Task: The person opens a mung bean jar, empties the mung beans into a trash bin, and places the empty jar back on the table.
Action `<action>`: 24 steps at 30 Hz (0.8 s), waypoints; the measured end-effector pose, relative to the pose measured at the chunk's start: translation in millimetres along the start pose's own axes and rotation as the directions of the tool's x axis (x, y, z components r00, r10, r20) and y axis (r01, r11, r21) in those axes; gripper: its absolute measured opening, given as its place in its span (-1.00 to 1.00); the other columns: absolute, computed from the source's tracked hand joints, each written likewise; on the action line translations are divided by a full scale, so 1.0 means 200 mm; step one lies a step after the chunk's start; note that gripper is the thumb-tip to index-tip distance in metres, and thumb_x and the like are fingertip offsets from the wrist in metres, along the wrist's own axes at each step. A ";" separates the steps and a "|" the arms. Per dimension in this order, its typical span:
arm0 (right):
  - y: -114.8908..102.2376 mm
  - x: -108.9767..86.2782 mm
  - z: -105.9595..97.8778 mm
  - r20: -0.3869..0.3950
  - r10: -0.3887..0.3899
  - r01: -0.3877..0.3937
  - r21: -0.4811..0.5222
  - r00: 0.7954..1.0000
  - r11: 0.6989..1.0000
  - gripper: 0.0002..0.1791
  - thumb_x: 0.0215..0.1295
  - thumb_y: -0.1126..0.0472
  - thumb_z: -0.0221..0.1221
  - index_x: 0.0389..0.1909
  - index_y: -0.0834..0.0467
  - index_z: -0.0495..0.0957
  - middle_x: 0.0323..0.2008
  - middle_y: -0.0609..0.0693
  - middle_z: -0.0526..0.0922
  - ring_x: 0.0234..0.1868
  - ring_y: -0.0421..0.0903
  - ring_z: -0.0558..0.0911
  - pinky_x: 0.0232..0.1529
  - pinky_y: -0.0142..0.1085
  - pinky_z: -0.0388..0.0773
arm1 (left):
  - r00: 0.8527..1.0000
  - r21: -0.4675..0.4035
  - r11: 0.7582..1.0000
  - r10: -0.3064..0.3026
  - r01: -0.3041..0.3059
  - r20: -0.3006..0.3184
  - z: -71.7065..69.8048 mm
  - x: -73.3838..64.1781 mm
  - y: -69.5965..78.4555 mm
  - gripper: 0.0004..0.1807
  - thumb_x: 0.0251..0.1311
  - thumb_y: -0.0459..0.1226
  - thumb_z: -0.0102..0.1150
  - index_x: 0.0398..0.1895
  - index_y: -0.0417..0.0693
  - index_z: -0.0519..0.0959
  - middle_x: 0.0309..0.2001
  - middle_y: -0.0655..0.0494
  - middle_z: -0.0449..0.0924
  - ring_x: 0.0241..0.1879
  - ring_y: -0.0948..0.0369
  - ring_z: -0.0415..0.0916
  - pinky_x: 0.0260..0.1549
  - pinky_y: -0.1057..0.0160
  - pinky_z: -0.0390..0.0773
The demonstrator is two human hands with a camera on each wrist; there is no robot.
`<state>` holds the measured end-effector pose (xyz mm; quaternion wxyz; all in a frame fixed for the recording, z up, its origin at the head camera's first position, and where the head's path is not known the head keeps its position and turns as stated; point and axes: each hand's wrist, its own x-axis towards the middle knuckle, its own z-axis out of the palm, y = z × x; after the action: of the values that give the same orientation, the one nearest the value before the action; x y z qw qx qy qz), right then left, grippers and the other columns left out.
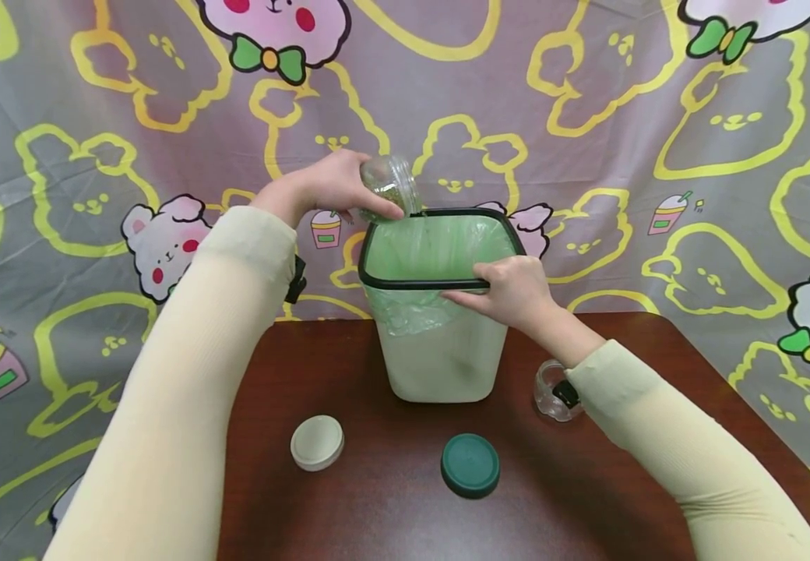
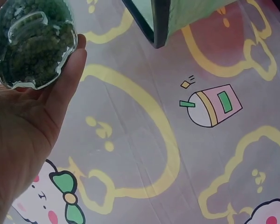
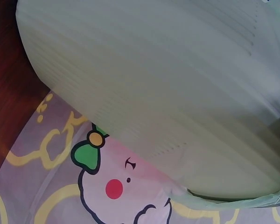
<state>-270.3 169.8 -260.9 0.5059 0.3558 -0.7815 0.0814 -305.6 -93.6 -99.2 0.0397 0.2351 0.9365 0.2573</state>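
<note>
In the head view my left hand (image 1: 335,187) grips a clear jar (image 1: 389,183), tipped on its side with its mouth toward the trash can (image 1: 440,354). Small greenish grains fill part of the jar, as the left wrist view also shows with the jar's base (image 2: 35,46). The pale can has a black rim and a green plastic bag (image 1: 440,245) lining it. My right hand (image 1: 517,290) pinches the can's front right rim, thumb outside and fingers over the top. The right wrist view is mostly the can's wall (image 3: 144,93).
On the brown table (image 1: 391,499) lie a cream lid (image 1: 317,442) at left and a green lid (image 1: 470,464) nearer the middle. A second clear jar (image 1: 551,393) stands right of the can, partly behind the right sleeve. A patterned cloth (image 1: 587,140) hangs behind.
</note>
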 end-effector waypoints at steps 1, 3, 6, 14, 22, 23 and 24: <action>0.00 0.00 0.00 -0.001 -0.001 0.001 0.001 1.000 1.000 -0.24 0.26 -0.51 -0.17 -0.81 0.02 0.05 -0.89 -0.14 0.03 -0.87 -0.21 0.05 -0.85 -0.25 -0.03 | 1.000 0.007 1.000 -0.002 0.002 0.000 0.00 0.00 0.00 -0.20 -0.05 0.08 0.46 0.15 -0.15 0.34 -0.10 -0.01 0.43 -0.38 0.05 0.48 -0.40 0.23 0.59; 0.00 0.00 0.00 -0.004 -0.004 0.004 0.001 1.000 1.000 -0.24 0.26 -0.50 -0.16 -0.81 0.02 0.05 -0.89 -0.14 0.03 -0.87 -0.21 0.05 -0.85 -0.25 -0.03 | 1.000 0.022 1.000 -0.005 0.005 0.000 0.00 0.00 -0.01 -0.16 -0.05 0.09 0.45 0.19 -0.16 0.33 -0.06 -0.01 0.43 -0.29 0.00 0.50 -0.38 0.24 0.59; 0.00 0.00 0.01 -0.010 -0.007 0.007 0.001 1.000 1.000 -0.24 0.26 -0.50 -0.14 -0.81 0.02 0.05 -0.89 -0.14 0.03 -0.87 -0.21 0.05 -0.85 -0.25 -0.03 | 1.000 0.020 1.000 -0.008 0.008 0.001 0.00 0.00 -0.01 -0.08 -0.05 0.10 0.45 0.29 -0.19 0.27 -0.02 -0.02 0.41 -0.25 -0.03 0.51 -0.36 0.23 0.60; -0.01 0.01 0.00 -0.003 0.003 -0.003 0.007 1.000 1.000 -0.25 0.27 -0.50 -0.17 -0.81 0.01 0.04 -0.88 -0.15 0.03 -0.87 -0.21 0.06 -0.85 -0.25 -0.03 | 1.000 0.007 1.000 0.014 -0.014 -0.005 0.00 0.00 -0.01 -0.21 -0.06 0.08 0.46 0.14 -0.13 0.37 -0.12 0.00 0.46 -0.47 0.12 0.47 -0.44 0.24 0.60; -0.01 0.01 0.00 0.003 0.004 -0.004 0.016 1.000 1.000 -0.26 0.27 -0.49 -0.15 -0.82 0.01 0.06 -0.88 -0.16 0.04 -0.87 -0.21 0.07 -0.85 -0.25 -0.02 | 1.000 0.003 1.000 0.006 -0.006 -0.006 0.00 -0.01 0.00 -0.10 -0.09 0.11 0.47 0.24 -0.16 0.31 -0.26 0.01 0.39 -0.58 0.16 0.38 -0.47 0.25 0.56; -0.01 0.01 0.00 0.003 0.003 -0.003 0.014 1.000 1.000 -0.26 0.27 -0.49 -0.15 -0.82 0.01 0.06 -0.88 -0.16 0.04 -0.87 -0.21 0.07 -0.85 -0.25 -0.02 | 1.000 0.010 1.000 0.001 -0.001 -0.001 0.00 -0.02 0.00 -0.12 -0.09 0.12 0.46 0.21 -0.16 0.32 -0.29 0.02 0.38 -0.58 0.16 0.39 -0.46 0.25 0.56; -0.01 0.01 0.00 0.004 0.001 -0.001 0.012 1.000 1.000 -0.26 0.27 -0.49 -0.15 -0.82 0.01 0.06 -0.88 -0.16 0.04 -0.88 -0.21 0.07 -0.85 -0.25 -0.02 | 1.000 0.013 1.000 0.001 -0.001 0.003 0.00 -0.02 0.00 -0.18 -0.09 0.12 0.46 0.13 -0.15 0.36 -0.31 0.03 0.39 -0.57 0.16 0.40 -0.46 0.25 0.57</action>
<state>-269.8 168.1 -260.4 0.5023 0.3585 -0.7822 0.0860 -303.0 -95.7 -99.0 0.0395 0.2364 0.9379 0.2509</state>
